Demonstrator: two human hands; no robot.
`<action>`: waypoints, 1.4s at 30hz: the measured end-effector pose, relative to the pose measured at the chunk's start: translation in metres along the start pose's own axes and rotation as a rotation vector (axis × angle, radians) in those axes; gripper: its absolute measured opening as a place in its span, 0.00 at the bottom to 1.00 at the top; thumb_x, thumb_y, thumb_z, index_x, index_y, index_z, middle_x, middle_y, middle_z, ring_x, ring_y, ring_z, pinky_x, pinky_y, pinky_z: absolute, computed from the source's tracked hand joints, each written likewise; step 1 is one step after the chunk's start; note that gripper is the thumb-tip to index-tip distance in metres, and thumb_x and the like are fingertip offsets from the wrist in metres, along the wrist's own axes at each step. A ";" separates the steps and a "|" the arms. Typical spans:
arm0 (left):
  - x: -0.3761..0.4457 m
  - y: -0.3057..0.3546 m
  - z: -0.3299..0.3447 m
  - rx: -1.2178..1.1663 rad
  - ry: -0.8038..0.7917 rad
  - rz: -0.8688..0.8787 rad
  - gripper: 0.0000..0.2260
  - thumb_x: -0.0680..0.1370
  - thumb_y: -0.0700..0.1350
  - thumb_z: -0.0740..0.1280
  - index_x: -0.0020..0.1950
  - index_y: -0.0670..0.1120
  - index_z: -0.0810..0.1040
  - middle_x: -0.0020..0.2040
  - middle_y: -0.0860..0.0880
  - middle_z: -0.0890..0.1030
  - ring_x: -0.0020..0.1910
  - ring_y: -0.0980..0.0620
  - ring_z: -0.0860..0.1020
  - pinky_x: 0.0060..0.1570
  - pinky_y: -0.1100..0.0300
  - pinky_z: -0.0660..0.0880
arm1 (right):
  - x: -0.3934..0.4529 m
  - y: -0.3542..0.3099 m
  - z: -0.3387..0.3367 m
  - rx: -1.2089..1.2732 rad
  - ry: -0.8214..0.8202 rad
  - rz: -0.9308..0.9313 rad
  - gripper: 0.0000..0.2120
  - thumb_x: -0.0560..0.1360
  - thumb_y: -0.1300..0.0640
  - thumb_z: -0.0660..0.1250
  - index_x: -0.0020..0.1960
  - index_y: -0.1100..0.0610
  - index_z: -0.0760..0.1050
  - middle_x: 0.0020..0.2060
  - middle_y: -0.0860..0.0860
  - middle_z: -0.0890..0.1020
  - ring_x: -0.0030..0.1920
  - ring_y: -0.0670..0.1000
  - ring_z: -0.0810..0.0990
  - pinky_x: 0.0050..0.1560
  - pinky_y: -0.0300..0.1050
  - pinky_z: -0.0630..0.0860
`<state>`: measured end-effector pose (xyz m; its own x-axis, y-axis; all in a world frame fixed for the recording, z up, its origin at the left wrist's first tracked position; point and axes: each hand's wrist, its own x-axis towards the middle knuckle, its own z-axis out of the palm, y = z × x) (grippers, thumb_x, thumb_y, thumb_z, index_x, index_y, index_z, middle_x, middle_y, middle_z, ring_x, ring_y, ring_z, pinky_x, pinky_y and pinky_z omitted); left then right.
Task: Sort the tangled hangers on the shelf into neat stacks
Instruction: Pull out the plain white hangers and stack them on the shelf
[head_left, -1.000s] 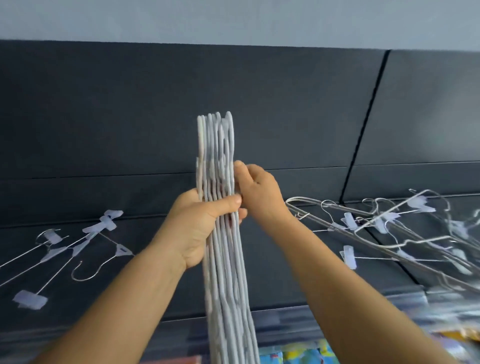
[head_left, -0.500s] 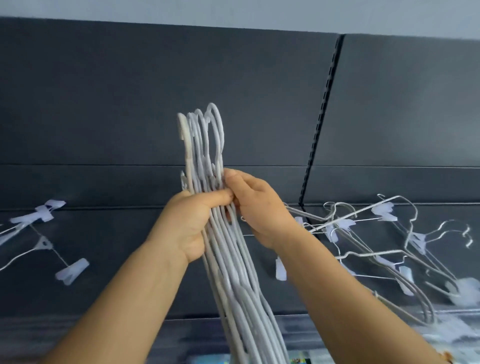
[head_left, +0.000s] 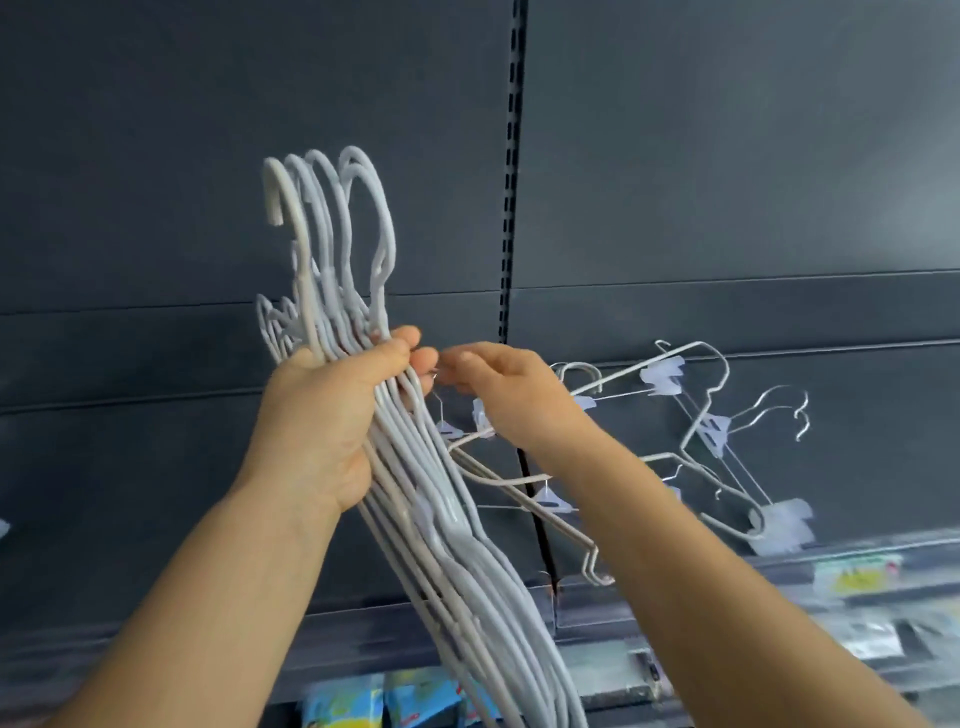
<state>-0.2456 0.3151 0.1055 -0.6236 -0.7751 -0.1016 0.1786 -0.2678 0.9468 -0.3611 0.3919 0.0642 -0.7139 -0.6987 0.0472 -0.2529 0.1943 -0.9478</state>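
My left hand is shut around a thick bundle of white plastic-coated hangers, gripping just below the hooks. The bundle tilts, with its hooks up and to the left and its lower end running down to the right, out of the frame. My right hand hovers just right of the bundle, fingers loosely apart, fingertips close to my left fingers; I see nothing held in it. Behind and below it lies a tangled pile of thin wire clip hangers on the dark shelf.
A slotted upright post divides the dark back panel. The shelf's front edge carries a clear price strip with a yellow label. Colourful packages hang below. One wire hanger's hook sticks out over the shelf edge.
The view has swung right, and the left-hand clip hangers have left the frame. The bundle has tilted, hooks leaning left. My right hand has come off the bundle.
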 end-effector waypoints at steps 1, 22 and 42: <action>0.000 0.000 0.005 -0.003 -0.016 0.003 0.07 0.75 0.35 0.67 0.52 0.39 0.80 0.45 0.45 0.84 0.38 0.54 0.84 0.33 0.64 0.80 | -0.003 0.004 -0.009 -0.043 0.038 0.016 0.14 0.79 0.54 0.58 0.60 0.55 0.77 0.53 0.49 0.83 0.54 0.48 0.79 0.53 0.37 0.73; -0.023 -0.037 0.114 0.042 -0.049 0.056 0.05 0.75 0.36 0.67 0.49 0.41 0.80 0.37 0.48 0.85 0.38 0.54 0.84 0.36 0.62 0.80 | -0.009 0.128 -0.185 -1.300 -0.269 0.103 0.13 0.77 0.55 0.58 0.55 0.46 0.78 0.57 0.47 0.79 0.61 0.53 0.73 0.63 0.48 0.68; -0.079 -0.033 0.153 0.049 0.218 0.190 0.04 0.75 0.36 0.67 0.48 0.42 0.80 0.36 0.48 0.85 0.38 0.54 0.84 0.38 0.62 0.80 | -0.004 0.044 -0.245 -0.398 0.088 -0.295 0.06 0.76 0.53 0.65 0.43 0.47 0.81 0.19 0.46 0.66 0.21 0.45 0.62 0.23 0.32 0.61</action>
<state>-0.3191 0.4727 0.1293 -0.4029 -0.9150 0.0206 0.2364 -0.0823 0.9682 -0.5288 0.5720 0.0992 -0.6222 -0.7061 0.3381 -0.6697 0.2564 -0.6969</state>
